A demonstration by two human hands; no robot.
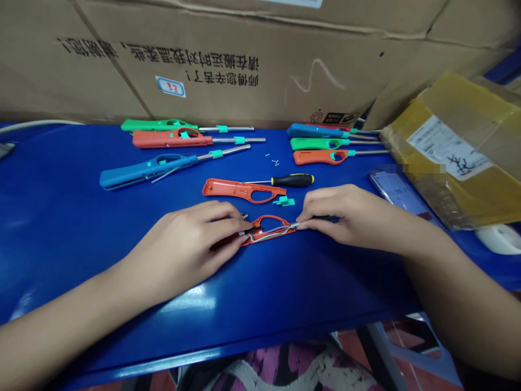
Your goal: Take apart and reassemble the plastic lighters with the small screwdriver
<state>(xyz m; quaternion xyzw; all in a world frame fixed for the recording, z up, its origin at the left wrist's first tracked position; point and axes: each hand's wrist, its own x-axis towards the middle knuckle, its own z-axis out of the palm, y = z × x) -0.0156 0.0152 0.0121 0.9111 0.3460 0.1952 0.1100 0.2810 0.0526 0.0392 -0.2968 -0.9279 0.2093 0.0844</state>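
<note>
An opened orange utility lighter (272, 234), its half shell showing thin wires and inner parts, lies across the blue table between my hands. My left hand (195, 236) is closed round its handle end, with fingertips near a small dark part inside. At the other end, my right hand (345, 217) pinches the lighter's metal nozzle end between thumb and finger; most of that end is hidden behind the fingers. Just beyond sit the other orange half shell (228, 188), a small turquoise plastic piece (284, 201) and a black-and-yellow screwdriver (293, 180), whose shaft reaches the shell.
Several small screws (275, 162) lie behind the screwdriver. Whole lighters, including a blue one (146, 170) and an orange one (321, 157), lie in two groups. A cardboard box (228, 65) walls the back. A phone (401, 190) and a taped carton (459, 157) are at right.
</note>
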